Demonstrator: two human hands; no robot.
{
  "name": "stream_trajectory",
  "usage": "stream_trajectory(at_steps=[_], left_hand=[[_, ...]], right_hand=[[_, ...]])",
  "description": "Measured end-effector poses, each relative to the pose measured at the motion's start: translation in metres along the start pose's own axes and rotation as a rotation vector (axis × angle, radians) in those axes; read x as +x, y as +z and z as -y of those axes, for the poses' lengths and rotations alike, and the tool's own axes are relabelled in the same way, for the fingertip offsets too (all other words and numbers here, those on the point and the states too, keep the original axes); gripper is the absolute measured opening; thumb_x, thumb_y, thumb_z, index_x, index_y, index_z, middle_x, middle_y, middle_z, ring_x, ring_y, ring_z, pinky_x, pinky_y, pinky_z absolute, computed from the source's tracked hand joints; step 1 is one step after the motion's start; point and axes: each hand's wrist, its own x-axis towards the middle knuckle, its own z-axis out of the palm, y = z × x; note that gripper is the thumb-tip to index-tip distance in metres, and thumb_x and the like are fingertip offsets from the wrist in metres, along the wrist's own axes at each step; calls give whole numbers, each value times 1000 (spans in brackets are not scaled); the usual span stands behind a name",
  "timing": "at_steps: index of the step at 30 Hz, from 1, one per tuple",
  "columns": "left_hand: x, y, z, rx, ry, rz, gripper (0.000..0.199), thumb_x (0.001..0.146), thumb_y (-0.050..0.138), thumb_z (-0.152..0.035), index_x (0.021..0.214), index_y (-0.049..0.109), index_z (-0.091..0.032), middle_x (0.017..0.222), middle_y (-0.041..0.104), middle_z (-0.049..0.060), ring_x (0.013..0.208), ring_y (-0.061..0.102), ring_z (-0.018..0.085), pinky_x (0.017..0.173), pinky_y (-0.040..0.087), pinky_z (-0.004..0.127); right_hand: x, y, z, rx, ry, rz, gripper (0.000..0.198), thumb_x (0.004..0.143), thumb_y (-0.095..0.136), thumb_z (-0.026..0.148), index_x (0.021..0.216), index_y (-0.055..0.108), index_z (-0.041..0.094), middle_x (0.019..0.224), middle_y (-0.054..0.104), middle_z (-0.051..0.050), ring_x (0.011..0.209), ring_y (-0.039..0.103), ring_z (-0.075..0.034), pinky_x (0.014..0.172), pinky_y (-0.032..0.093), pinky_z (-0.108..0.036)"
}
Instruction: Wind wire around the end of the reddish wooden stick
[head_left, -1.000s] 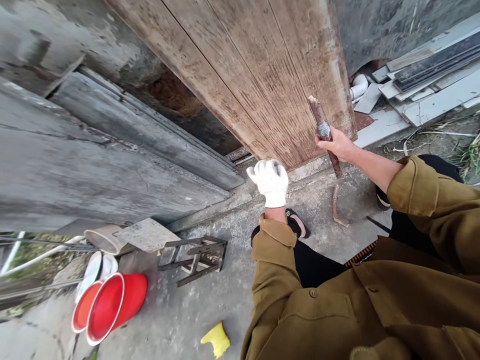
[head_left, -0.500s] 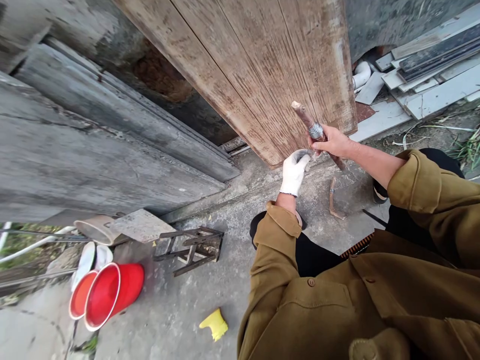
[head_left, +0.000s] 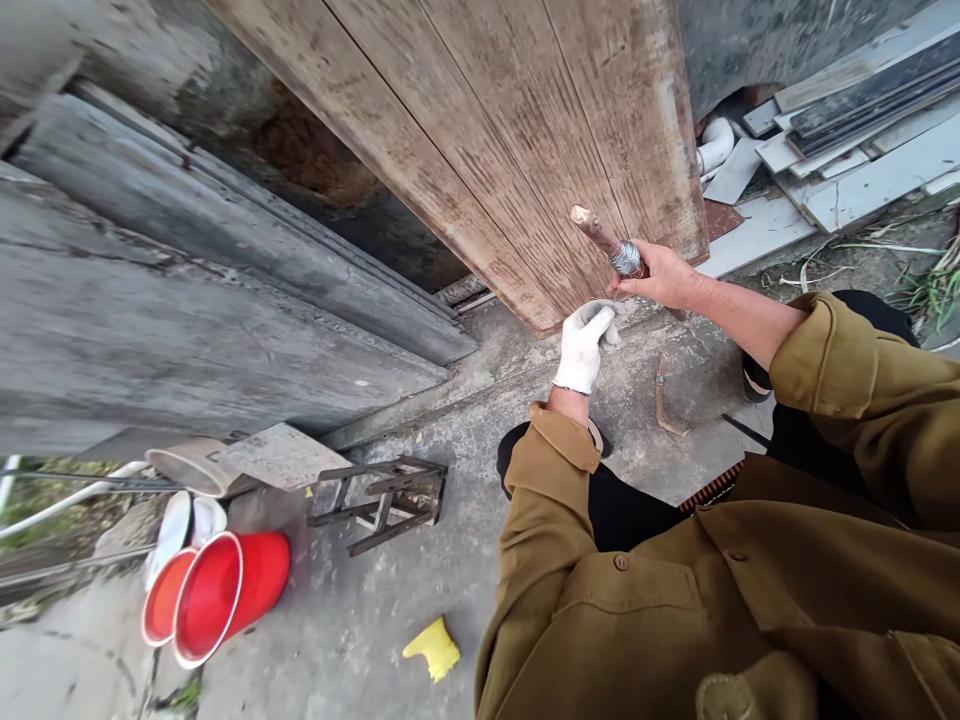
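Note:
My right hand (head_left: 664, 275), bare, is wrapped around a wooden stick (head_left: 597, 230) that slants up to the left. A coil of silvery wire (head_left: 625, 258) is wound around the stick just beyond my fingers. Close beside it on the left, my left hand (head_left: 585, 345) wears a white glove, its fingers curled together at the wire's loose end, which is hardly visible now. On the concrete below the hands lies a thin bent stick (head_left: 661, 400) with a band of wire near one end.
A plank panel (head_left: 510, 130) leans against the wall ahead, with grey boards (head_left: 225, 290) to its left. White strips (head_left: 847, 200) are stacked at right. Red buckets (head_left: 262, 580), a small wooden stool (head_left: 386, 500) and a yellow scrap (head_left: 435, 648) are on the ground at left.
The stick has tilted and shifted slightly left in my right hand. My gloved left hand has turned a little, its fingers still curled near the stick.

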Motion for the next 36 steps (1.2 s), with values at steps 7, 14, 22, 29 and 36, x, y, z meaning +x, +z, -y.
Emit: stream_trajectory(at_steps=[7, 14, 22, 29, 36], left_hand=[[6, -4, 5, 8, 80, -7, 23, 79, 78, -38, 87, 73, -17, 75, 70, 2, 66, 62, 12, 67, 48, 25], [0, 7, 0, 120, 34, -44, 48, 93, 68, -47, 136, 65, -25, 76, 68, 1, 75, 70, 18, 78, 55, 33], [2, 5, -6, 164, 240, -194, 42, 95, 68, -48, 133, 67, -31, 131, 69, 7, 126, 64, 24, 104, 52, 40], [4, -6, -2, 46, 140, -269, 39, 88, 69, -60, 86, 65, -21, 101, 71, 8, 103, 68, 21, 91, 55, 36], [-5, -12, -6, -55, 79, -107, 55, 95, 52, -62, 62, 36, -21, 80, 59, 7, 89, 67, 21, 87, 55, 40]], right_hand=[[-8, 5, 23, 281, 246, -28, 32, 75, 80, 14, 93, 54, 21, 75, 61, 4, 54, 49, -8, 68, 63, -34], [-11, 8, 31, 496, 433, -30, 39, 73, 77, 1, 99, 55, 21, 80, 66, 5, 44, 40, -2, 54, 62, -26], [-8, 1, 20, 646, 572, -89, 27, 83, 73, -1, 93, 56, 16, 77, 65, 2, 47, 44, -3, 64, 66, -30], [-10, 1, 15, 628, 689, -109, 25, 86, 69, -4, 83, 53, 16, 65, 56, 3, 50, 53, -7, 62, 66, -30], [-8, 0, 14, 602, 641, -258, 24, 82, 72, -3, 86, 56, 14, 84, 67, -3, 74, 69, -11, 52, 58, -18]])
